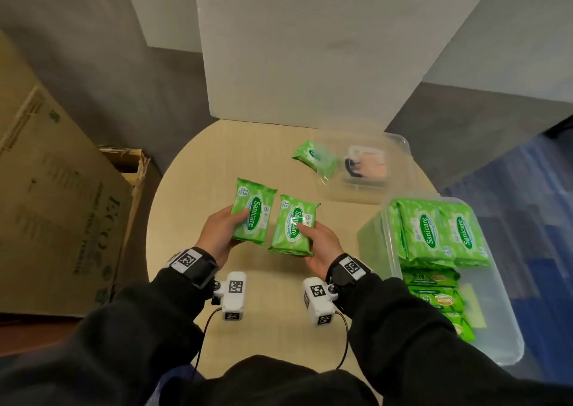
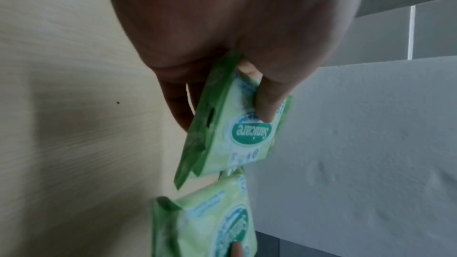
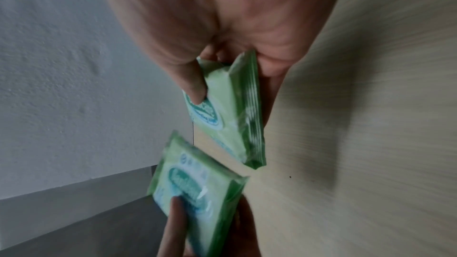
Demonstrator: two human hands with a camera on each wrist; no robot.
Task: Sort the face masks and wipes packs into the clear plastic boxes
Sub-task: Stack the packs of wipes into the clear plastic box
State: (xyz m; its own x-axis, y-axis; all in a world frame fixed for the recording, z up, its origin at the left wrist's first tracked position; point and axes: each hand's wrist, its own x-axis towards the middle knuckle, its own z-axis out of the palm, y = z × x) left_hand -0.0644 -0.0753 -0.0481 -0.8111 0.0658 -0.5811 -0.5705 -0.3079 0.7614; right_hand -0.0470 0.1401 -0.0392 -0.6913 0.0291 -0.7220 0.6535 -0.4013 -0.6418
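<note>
Each hand (image 1: 218, 235) holds a wipes pack (image 1: 252, 212) (long axis pointing away).

It looks like an office or storeroom corner: a round pale wood-grain bench (image 1: 198, 164) stands on grey and blue carpet (image 1: 521, 188), with white foam boards (image 1: 310, 49) propped behind the bench and a big worn cardboard carton (image 1: 52, 195) on the floor to its left.
</note>
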